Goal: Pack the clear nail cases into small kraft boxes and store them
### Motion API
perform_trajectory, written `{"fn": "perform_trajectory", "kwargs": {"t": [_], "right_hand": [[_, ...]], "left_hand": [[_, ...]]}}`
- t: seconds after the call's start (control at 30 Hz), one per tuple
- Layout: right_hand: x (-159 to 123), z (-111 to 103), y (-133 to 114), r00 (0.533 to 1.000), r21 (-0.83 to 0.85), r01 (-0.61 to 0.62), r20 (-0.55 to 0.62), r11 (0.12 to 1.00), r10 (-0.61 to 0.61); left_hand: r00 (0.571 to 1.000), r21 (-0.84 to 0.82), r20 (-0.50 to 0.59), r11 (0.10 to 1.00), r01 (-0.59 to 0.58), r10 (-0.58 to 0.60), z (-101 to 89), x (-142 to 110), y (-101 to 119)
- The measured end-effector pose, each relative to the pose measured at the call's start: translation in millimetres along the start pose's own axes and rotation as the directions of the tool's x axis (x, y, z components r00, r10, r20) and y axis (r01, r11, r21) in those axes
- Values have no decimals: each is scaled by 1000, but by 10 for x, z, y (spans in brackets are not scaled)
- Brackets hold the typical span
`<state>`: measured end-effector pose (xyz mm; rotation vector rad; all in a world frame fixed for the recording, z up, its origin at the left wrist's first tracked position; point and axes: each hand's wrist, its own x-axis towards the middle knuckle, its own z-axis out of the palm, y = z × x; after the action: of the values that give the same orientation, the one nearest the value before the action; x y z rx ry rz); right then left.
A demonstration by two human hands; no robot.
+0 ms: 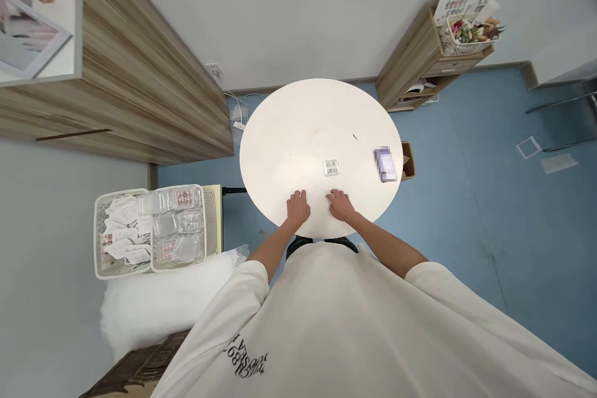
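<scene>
My left hand (298, 206) rests on the near part of the round white table (289, 112), fingers stretched out and holding nothing. To its right, my right hand (340, 204) also lies on the tabletop with its fingers apart and nothing in them. Just beyond the right fingertips, apart from them, sits a small clear plastic case (331, 167) with several small pieces inside, too small to make out. A purple and white flat object (385, 164), blurred by pixelation, lies near the right edge of the table.
White baskets (150, 242) of clear cases and packets stand at left, beside fluffy white material (163, 305). A wooden cabinet (168, 74) rises at the upper left. Behind right is a shelf unit (413, 56) bearing a flower basket (466, 43). A brown bin (408, 160) stands beside the table.
</scene>
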<state>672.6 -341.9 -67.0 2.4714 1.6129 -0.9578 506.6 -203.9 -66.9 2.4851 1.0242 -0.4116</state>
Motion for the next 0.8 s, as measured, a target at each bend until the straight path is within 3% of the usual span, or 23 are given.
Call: {"fn": "perform_trajectory", "kwargs": {"t": [0.13, 0.3, 0.4, 0.57, 0.7, 0.8], "right_hand": [[-6, -31, -28, 1000, 56, 3, 30, 998, -4], [-3, -94, -1, 994, 186, -2, 107, 983, -18], [76, -193, 82, 997, 241, -1, 73, 971, -17], [428, -483, 295, 988, 129, -83, -117, 988, 98], [774, -648, 420, 989, 40, -33, -145, 999, 38], [952, -680, 470, 990, -1, 18, -142, 1000, -18]], "left_hand": [[999, 3, -28, 1000, 28, -28, 64, 6, 123], [1000, 8, 9, 1000, 20, -20, 46, 246, 151], [999, 25, 40, 999, -32, 31, 36, 404, 118], [987, 44, 111, 992, -119, 114, -20, 671, 43], [988, 53, 88, 990, -128, 123, -57, 768, 27], [994, 51, 27, 993, -106, 105, -48, 651, 49]]}}
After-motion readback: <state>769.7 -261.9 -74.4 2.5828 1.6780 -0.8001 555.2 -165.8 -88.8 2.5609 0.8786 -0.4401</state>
